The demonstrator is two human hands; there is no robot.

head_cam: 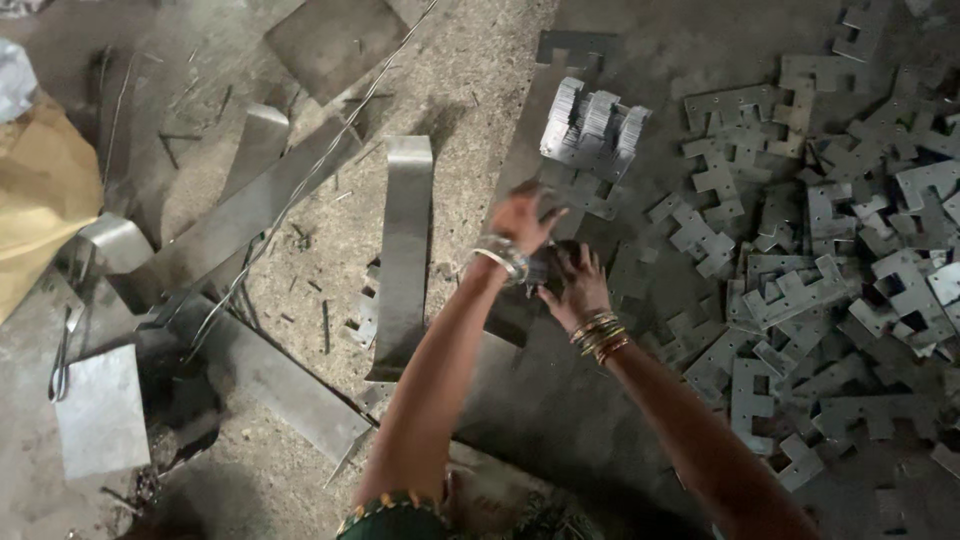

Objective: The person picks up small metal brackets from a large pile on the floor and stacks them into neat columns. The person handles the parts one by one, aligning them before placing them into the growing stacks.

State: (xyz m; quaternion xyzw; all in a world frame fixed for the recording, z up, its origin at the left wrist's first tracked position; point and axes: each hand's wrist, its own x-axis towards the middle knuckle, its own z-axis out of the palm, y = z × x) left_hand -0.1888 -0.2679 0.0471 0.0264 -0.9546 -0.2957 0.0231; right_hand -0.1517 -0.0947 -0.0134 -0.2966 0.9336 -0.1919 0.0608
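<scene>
Both hands meet just below the upright stack of stamped metal plates (592,125), the left hand (520,215) nearer it with fingers curled, the right hand (575,285) spread flat over small blurred plates (548,265), grip unclear.

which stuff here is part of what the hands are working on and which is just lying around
In hand:
left hand and right hand, on small flat metal cutouts
neat stack of cutouts
loose pile of cutouts

Lying about:
long metal strips
square sheet
yellow sack
</scene>
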